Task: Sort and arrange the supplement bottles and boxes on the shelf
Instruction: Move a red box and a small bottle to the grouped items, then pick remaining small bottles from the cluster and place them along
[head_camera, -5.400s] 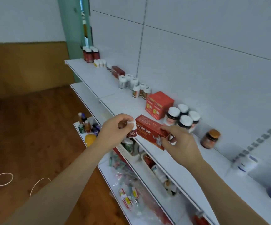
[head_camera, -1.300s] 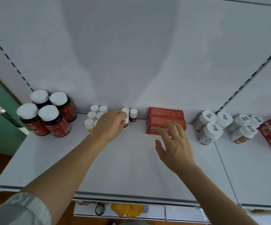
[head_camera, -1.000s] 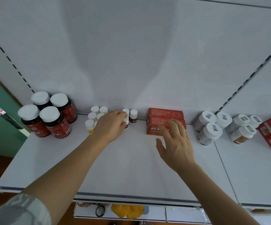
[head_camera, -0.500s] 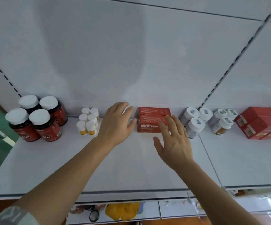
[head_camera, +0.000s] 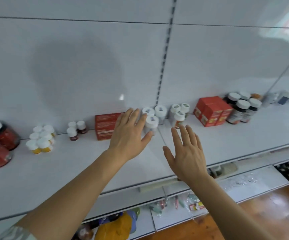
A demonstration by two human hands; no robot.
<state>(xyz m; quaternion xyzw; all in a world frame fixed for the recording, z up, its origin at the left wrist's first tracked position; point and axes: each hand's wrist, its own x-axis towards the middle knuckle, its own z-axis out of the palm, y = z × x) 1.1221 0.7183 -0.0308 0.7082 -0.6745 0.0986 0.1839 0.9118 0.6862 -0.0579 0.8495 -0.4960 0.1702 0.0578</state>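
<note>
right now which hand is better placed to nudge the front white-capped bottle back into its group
Left. The left hand already has its open fingers against the front white-capped bottle. The right hand hovers open nearer the shelf edge, touching nothing.

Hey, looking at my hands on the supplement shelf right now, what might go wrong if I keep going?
Your left hand reaches over the flat red box toward the white-capped bottles; a careless sweep may topple that tight cluster like dominoes. Your open right hand sits just in front of a small orange-labelled bottle, which looks light and easy to knock over.
</note>
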